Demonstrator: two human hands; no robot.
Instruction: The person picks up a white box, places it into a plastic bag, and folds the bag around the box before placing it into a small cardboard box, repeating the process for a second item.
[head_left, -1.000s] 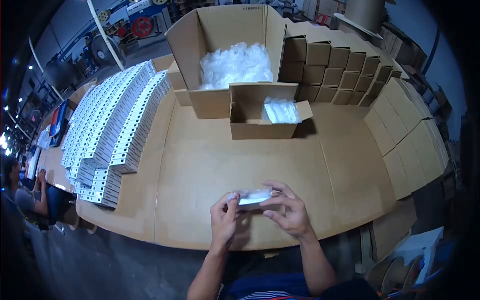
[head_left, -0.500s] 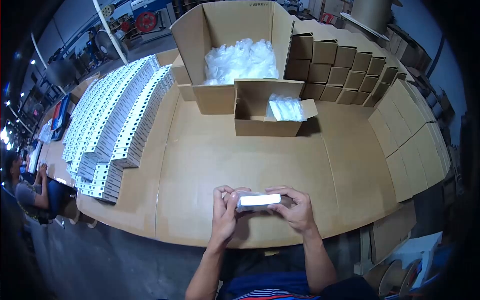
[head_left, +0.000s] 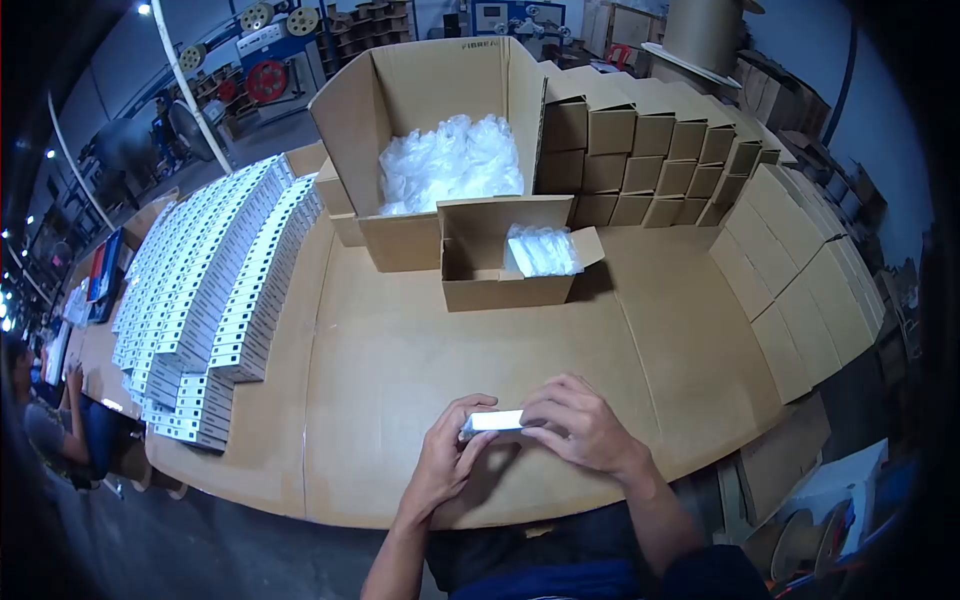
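Note:
A small white box is held between both hands above the front of the cardboard-covered table. My left hand grips its left end, thumb below and fingers behind. My right hand closes round the right end, its fingers over the top and hiding that end. Beyond the hands stands a small open carton with clear plastic-wrapped packets at its right side. Behind it, a large open carton holds a heap of clear plastic bags.
Long stacked rows of white boxes stand on the left. Brown cartons are piled at the back right, with more brown cartons along the right edge. A person sits at the far left.
My right hand has shifted its fingers over the top of the white box, covering more of it. The camera view has moved, so the table and cartons appear lower and further left.

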